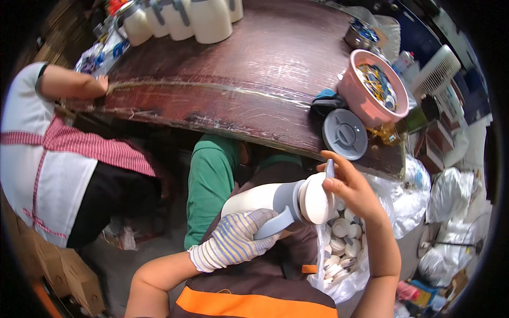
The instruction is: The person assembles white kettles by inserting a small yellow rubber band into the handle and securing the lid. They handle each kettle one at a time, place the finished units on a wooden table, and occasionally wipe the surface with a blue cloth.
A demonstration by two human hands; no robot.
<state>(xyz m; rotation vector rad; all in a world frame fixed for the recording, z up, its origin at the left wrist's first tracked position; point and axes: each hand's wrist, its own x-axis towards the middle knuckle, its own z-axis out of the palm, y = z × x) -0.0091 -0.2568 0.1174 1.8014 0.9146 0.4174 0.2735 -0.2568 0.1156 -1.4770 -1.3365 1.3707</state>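
Observation:
Across my lap lies a white vacuum jug point(252, 198) with a grey collar and grey handle, tilted on its side with its top toward the right. My left hand point(230, 239), in a striped knit glove, is wrapped round the handle. At the jug's top is a white round lid point(317, 200) with a grey lever. My bare right hand point(352, 185) grips this lid, its thumb on the near side and its fingers behind the lever. Just below and right of the jug, a clear plastic bag point(356, 283) holds several white lids.
Several white jugs point(211, 20) stand on the dark red table point(254, 58) at the far left. On its right side are a pink basin point(356, 98) of small parts, a grey round disc point(344, 134) and a metal bowl point(354, 40). Another person point(50, 180) bends close at my left.

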